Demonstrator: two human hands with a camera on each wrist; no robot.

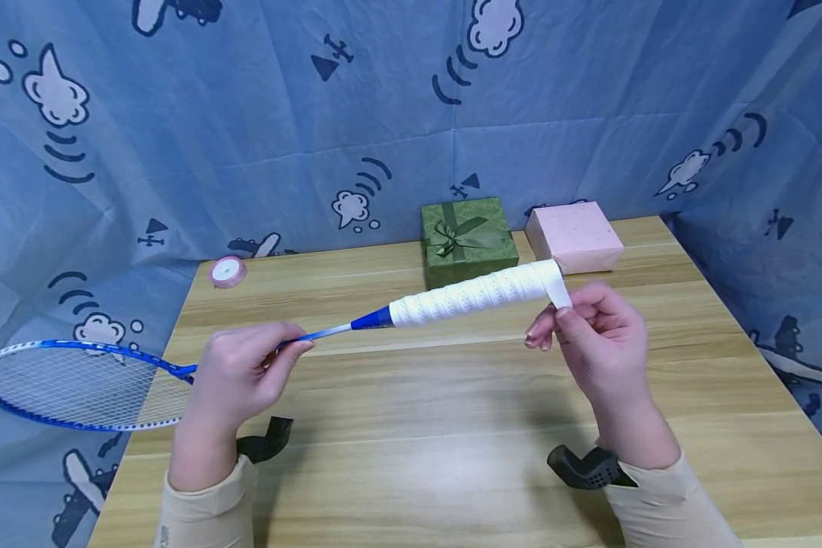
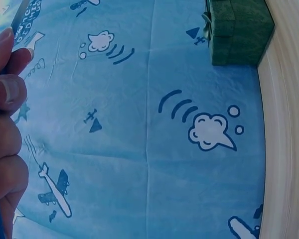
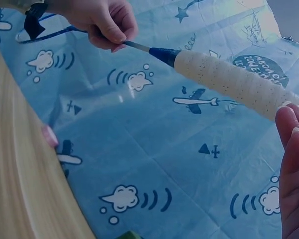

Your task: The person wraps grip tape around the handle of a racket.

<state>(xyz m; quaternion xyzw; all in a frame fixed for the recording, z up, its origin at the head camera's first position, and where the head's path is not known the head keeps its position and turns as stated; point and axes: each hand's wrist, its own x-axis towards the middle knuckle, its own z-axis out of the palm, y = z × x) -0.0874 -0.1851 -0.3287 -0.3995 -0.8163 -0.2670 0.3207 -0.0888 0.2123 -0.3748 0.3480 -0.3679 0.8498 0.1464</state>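
Observation:
A blue and white badminton racket (image 1: 332,331) is held in the air over the table, its strung head out to the left and its handle tilted up to the right. My left hand (image 1: 243,373) pinches the thin shaft between thumb and fingers. White perforated grip tape (image 1: 476,295) winds round the handle, from the blue cone up to the butt end. There a short loose tape end (image 1: 558,291) hangs down, pinched by my right hand (image 1: 606,342). In the right wrist view the wrapped handle (image 3: 229,79) runs toward my right fingertips, which hide its end.
At the back of the wooden table (image 1: 411,457) stand a green gift box (image 1: 469,255) with a bow and a pink box (image 1: 578,236). Toward the back left corner lies a pink-edged roll (image 1: 228,272). A blue patterned cloth (image 1: 260,152) hangs behind.

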